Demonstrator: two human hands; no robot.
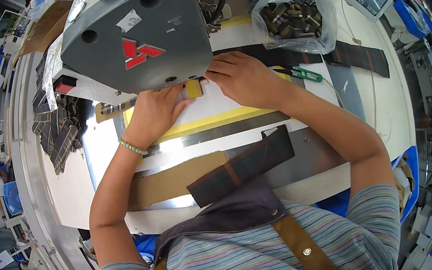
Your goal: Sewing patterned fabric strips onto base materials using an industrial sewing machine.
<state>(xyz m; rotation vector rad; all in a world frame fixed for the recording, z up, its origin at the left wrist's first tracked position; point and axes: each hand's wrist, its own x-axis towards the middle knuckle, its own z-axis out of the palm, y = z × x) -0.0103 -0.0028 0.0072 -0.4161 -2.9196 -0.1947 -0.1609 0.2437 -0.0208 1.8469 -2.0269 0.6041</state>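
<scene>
Under the grey head of a sewing machine (pixel 147 33), both my hands meet close to a small yellow block (pixel 193 88). My left hand (pixel 154 113) comes in from the lower left, fingers drawn together beside the block, their tips partly hidden by the machine head. From the right, my right hand (pixel 247 80) reaches in with bent fingers and its thumb tip near the block. What the fingers pinch is too small and covered to make out. Green-handled thread snips (pixel 306 73) lie just beyond my right wrist. A white plate with yellow tape strips (pixel 217 121) lies beneath my hands.
A clear plastic bag (pixel 321 37) of small dark fabric pieces stands at the back right. A dark plaid strip (pixel 365 59) lies beside it. Nearer me are a folded plaid strip (pixel 244 166) and brown card (pixel 166 183). Plaid pieces (pixel 57 136) hang at left.
</scene>
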